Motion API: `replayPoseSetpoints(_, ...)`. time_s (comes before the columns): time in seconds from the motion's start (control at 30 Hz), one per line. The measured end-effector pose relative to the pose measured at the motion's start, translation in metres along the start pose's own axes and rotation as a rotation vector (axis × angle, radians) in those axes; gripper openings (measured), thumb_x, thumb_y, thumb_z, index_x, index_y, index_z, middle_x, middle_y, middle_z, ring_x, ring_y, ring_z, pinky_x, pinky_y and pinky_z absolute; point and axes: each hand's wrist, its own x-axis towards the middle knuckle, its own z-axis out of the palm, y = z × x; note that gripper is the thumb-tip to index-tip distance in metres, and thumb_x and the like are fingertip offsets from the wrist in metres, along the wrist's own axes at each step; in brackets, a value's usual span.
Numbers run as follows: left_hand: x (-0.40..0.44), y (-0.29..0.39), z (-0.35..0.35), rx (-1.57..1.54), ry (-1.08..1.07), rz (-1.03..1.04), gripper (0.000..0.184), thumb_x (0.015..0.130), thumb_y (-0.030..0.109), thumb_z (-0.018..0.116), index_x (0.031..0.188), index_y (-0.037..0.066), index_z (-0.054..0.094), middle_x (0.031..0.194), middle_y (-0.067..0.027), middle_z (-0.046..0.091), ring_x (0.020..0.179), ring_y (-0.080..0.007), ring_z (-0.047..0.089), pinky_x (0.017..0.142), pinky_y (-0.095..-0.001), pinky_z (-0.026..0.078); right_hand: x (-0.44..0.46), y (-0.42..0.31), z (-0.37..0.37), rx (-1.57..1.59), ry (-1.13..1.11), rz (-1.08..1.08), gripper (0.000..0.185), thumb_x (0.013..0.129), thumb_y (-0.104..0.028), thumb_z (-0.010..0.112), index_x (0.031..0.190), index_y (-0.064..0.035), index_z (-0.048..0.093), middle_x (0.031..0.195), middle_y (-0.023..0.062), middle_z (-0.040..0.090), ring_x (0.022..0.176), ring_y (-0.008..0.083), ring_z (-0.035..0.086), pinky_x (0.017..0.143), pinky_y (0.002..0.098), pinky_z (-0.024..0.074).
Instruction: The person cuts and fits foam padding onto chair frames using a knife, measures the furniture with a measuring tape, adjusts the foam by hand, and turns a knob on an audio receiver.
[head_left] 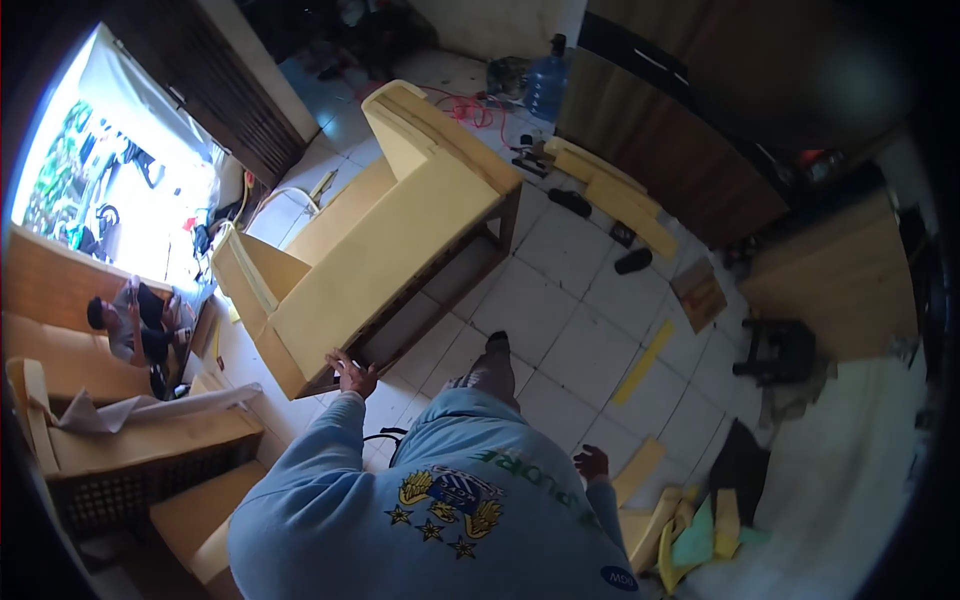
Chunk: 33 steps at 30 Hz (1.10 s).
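A sofa frame (365,265) padded with yellow foam stands at an angle on the tiles in front of me, its wooden underframe showing along the near side. My left hand (354,375) touches the near lower corner of the sofa, fingers spread over the foam edge. Away from the sofa, my right hand (592,461) hangs low at my side, its fingers slightly apart and nothing visible in them. It is nearest to a pale yellow foam piece (640,470) on the floor.
Foam strips (625,205), sandals (632,261) and a black stool (775,352) are on the right. A water jug (546,82) and red cord (470,108) are at the back. Another person (140,325) sits at left, near another foam-covered sofa (150,445).
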Motion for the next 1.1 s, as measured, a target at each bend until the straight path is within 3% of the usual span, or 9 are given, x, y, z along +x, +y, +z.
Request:
replayPoseSetpoints(0.1,-0.007,0.043,0.001,-0.033,0.045,-0.196,0.102,0.095,0.043,0.065,0.160,-0.009,0.007,0.165,-0.0378,-0.004,0.155,-0.0523,-0.001,0.126,-0.0541,0.019,0.028,0.001,-0.008,-1.080,0.151,-0.284,0.037,0.095,-0.018,0.064,0.129,-0.0039,0.062,0.104,0.0209,0.072,0.087,0.0372,0.072,0.075,0.0518,0.0603)
replayPoseSetpoints(0.3,0.054,0.140,0.027,0.278,-0.070,-0.086,0.079,0.103,0.053,0.040,0.152,-0.008,0.031,0.154,-0.0450,0.026,0.147,-0.0642,0.007,0.116,-0.0734,0.013,0.079,-0.034,-0.075,-1.640,-0.087,-0.472,0.036,0.096,-0.015,0.064,0.132,-0.0127,0.061,0.100,0.0181,0.072,0.089,0.0337,0.071,0.072,0.0497,0.0577)
replayPoseSetpoints(0.4,0.087,0.162,0.095,-0.251,0.347,-0.206,0.103,0.098,0.053,0.056,0.162,0.001,-0.005,0.140,-0.0470,0.046,0.147,-0.0592,0.023,0.123,-0.0557,0.025,0.087,-0.159,-0.010,-1.430,0.089,-0.199,0.040,0.094,-0.010,0.063,0.133,-0.0082,0.059,0.100,0.0191,0.072,0.083,0.0318,0.070,0.066,0.0456,0.0559)
replayPoseSetpoints(0.47,0.065,0.192,0.074,-0.544,-0.017,-0.267,0.121,0.095,0.048,0.066,0.156,0.003,-0.027,0.134,-0.0438,0.053,0.138,-0.0514,0.046,0.118,-0.0438,0.037,0.093,-0.241,0.038,-1.249,0.174,-0.079,0.042,0.092,-0.006,0.062,0.134,-0.0052,0.059,0.101,0.0198,0.071,0.079,0.0305,0.070,0.062,0.0428,0.0546)
replayPoseSetpoints(0.6,0.019,0.229,0.049,-0.548,-0.013,-0.233,0.113,0.095,0.045,0.066,0.159,-0.002,-0.015,0.135,-0.0430,0.054,0.131,-0.0504,0.053,0.115,-0.0455,0.041,0.140,-0.355,0.099,-1.046,0.160,0.029,0.047,0.089,0.001,0.061,0.136,0.0008,0.057,0.102,0.0212,0.071,0.071,0.0280,0.069,0.054,0.0373,0.0522)
replayPoseSetpoints(0.73,0.016,0.177,0.114,-0.385,-0.122,-0.104,0.080,0.096,0.053,0.060,0.146,-0.007,0.047,0.140,-0.0339,0.056,0.132,-0.0459,0.055,0.113,-0.0470,0.044,0.196,-0.434,0.141,-1.084,0.108,-0.029,0.053,0.086,0.006,0.059,0.139,0.0028,0.054,0.104,0.0215,0.071,0.066,0.0261,0.068,0.049,0.0346,0.0493)
replayPoseSetpoints(0.87,-0.062,0.175,0.134,-0.405,-0.012,-0.319,0.079,0.095,0.054,0.060,0.144,-0.007,0.051,0.142,-0.0327,0.055,0.135,-0.0439,0.053,0.115,-0.0445,0.042,0.284,-0.489,0.134,-1.057,0.001,-0.048,0.051,0.086,0.004,0.058,0.138,0.0002,0.056,0.100,0.0176,0.071,0.064,0.0255,0.066,0.048,0.0344,0.0473)
replayPoseSetpoints(0.97,-0.120,0.179,0.174,-0.455,0.051,-0.474,0.079,0.094,0.054,0.059,0.142,-0.007,0.053,0.143,-0.0317,0.055,0.137,-0.0424,0.052,0.116,-0.0426,0.041,0.398,-0.529,0.089,-0.712,-0.141,0.355,0.044,0.087,0.003,0.058,0.131,-0.0017,0.061,0.093,0.0154,0.070,0.062,0.0262,0.064,0.048,0.0350,0.0470)
replayPoseSetpoints(1.1,-0.197,0.193,0.241,-0.532,-0.011,-0.548,0.074,0.091,0.047,0.064,0.143,-0.006,0.054,0.144,-0.0294,0.056,0.136,-0.0419,0.053,0.116,-0.0416,0.041,0.456,-0.561,0.103,-1.181,-0.217,0.216,0.034,0.092,0.000,0.053,0.125,0.0001,0.062,0.083,0.0173,0.066,0.060,0.0281,0.063,0.048,0.0442,0.0482)
